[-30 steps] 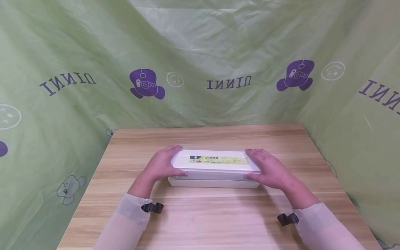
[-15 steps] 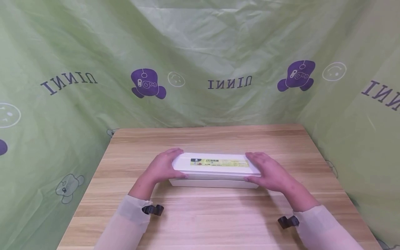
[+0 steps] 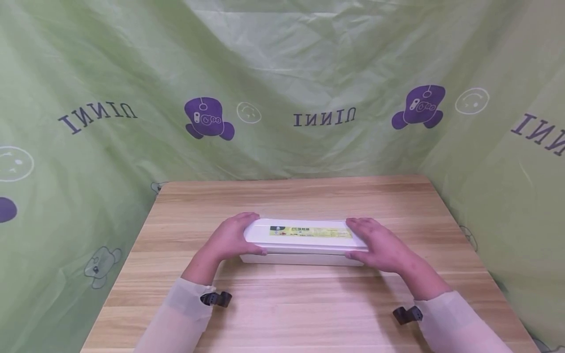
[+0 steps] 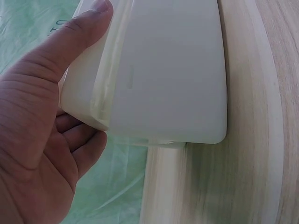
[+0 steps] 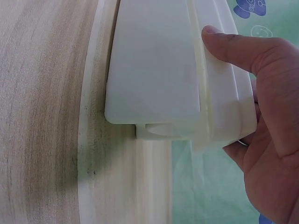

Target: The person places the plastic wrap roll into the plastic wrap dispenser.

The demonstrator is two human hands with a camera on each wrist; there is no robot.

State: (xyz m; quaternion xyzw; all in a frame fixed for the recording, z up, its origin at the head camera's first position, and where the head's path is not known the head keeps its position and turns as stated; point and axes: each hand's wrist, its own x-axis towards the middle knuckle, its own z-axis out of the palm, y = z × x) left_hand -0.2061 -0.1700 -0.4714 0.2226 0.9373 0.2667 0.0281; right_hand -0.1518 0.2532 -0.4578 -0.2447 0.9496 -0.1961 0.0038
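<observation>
A long white cling film box [image 3: 304, 260] lies across the wooden table, with a yellow printed label on its lid [image 3: 258, 234]. At the left end my left hand [image 3: 229, 239] grips the lid, thumb along the front and fingers round the back. My right hand [image 3: 380, 245] holds the opposite end in the same way. In the left wrist view the thumb presses the lid's side [image 4: 86, 65], just beyond the pale seam above the base [image 4: 173, 70]. The right wrist view has the thumb on the lid [image 5: 222, 84] over the smooth base [image 5: 154, 60].
The wood-grain table [image 3: 291, 309] extends around the box on all sides. Green cloth [image 3: 282, 59] with purple figures and lettering hangs behind and at both sides. A small black camera sits at each wrist, below the sleeves' cuffs.
Both hands and the lid have come down a little onto the base, and less of the box's front shows below the lid. The base has hardly moved.
</observation>
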